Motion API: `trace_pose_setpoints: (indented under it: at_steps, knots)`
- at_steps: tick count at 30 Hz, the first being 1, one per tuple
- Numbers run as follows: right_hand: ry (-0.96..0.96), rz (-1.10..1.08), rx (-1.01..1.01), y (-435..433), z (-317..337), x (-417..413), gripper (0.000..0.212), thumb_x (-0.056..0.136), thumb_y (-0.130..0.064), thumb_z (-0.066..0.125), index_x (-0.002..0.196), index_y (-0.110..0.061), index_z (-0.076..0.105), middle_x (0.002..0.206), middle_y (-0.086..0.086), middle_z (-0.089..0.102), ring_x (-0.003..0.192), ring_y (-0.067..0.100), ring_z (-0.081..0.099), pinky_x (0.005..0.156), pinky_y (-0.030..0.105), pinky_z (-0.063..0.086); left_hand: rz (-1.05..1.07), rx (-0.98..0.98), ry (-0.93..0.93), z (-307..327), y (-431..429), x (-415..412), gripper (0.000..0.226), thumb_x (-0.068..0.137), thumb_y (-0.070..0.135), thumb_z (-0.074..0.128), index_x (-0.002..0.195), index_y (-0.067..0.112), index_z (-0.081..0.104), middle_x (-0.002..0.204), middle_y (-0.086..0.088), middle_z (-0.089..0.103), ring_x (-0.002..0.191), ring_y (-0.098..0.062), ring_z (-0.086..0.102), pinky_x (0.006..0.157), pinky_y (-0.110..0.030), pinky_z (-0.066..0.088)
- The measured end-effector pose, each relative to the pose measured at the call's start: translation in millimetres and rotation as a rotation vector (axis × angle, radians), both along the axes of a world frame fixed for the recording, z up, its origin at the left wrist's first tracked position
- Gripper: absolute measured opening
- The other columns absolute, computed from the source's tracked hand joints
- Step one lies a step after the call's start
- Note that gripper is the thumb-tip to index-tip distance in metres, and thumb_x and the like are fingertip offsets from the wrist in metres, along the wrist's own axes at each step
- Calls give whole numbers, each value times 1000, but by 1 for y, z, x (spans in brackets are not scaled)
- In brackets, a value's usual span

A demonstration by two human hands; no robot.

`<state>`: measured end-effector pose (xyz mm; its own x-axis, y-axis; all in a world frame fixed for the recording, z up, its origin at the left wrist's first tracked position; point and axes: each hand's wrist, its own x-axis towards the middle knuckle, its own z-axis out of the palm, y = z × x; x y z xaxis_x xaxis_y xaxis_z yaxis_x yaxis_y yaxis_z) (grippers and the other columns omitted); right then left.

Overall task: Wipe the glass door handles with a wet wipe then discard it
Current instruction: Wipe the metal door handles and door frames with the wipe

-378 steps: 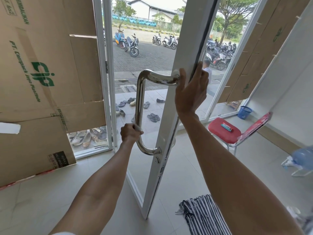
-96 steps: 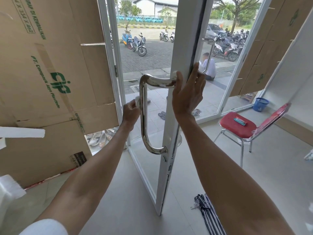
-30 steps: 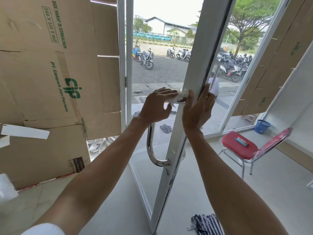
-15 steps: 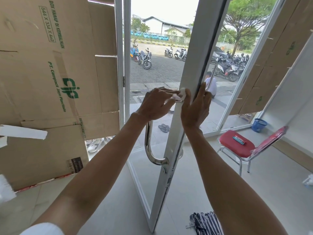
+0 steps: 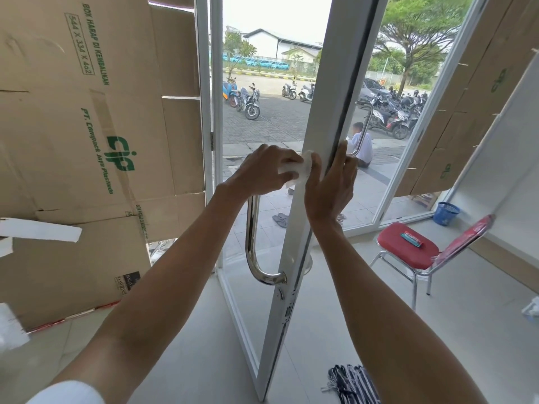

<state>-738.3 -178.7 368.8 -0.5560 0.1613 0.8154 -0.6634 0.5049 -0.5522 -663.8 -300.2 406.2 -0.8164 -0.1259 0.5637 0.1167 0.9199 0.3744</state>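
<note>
Wipe (image 5: 293, 170) in left hand (image 5: 262, 173), seemingly on handle (image 5: 252, 228); right hand (image 5: 329, 188) on door (image 5: 329, 83).

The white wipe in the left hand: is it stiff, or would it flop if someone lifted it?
Probably floppy: the wipe is crumpled and bunched under the fingers of the left hand, up at the top of the handle. It is likely very light too, since fingertips alone seem to hold it.
</note>
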Motion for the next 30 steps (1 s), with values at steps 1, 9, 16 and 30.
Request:
trace_pose_setpoints:
  at_steps: [1, 9, 16, 30]
  knots:
    - [1, -4, 1, -1, 0, 0, 54, 95, -42, 54, 137, -8, 50, 112, 13, 59, 105, 28, 57, 71, 35, 51, 20, -14, -1, 2, 2, 0, 38, 81, 31, 76, 117, 23, 72, 114, 0, 74, 104, -22, 68, 91, -40, 54]
    - [-31, 8, 18, 0, 1, 2, 55, 96, -42, 51, 139, -8, 47, 117, 13, 57, 109, 29, 54, 75, 37, 50, 416, -318, 111, 8, 40, -12, 32, 88, 45, 57, 96, 22, 78, 92, -2, 72, 94, -25, 65, 83, -33, 47]
    - [-5, 27, 23, 6, 2, -1, 55, 95, -41, 54, 136, -6, 49, 111, 14, 59, 104, 30, 56, 72, 35, 50, 315, -289, -63, 23, 22, -9, 34, 79, 45, 74, 111, 34, 75, 104, 1, 75, 110, -24, 64, 118, -40, 20]
    - [-49, 16, 25, 4, 2, -2, 56, 96, -42, 49, 140, -8, 46, 118, 13, 57, 110, 30, 54, 74, 38, 50, 319, -433, -1, 10, 28, -23, 47, 90, 53, 45, 84, 20, 78, 79, -1, 74, 87, -25, 69, 118, -44, 24]
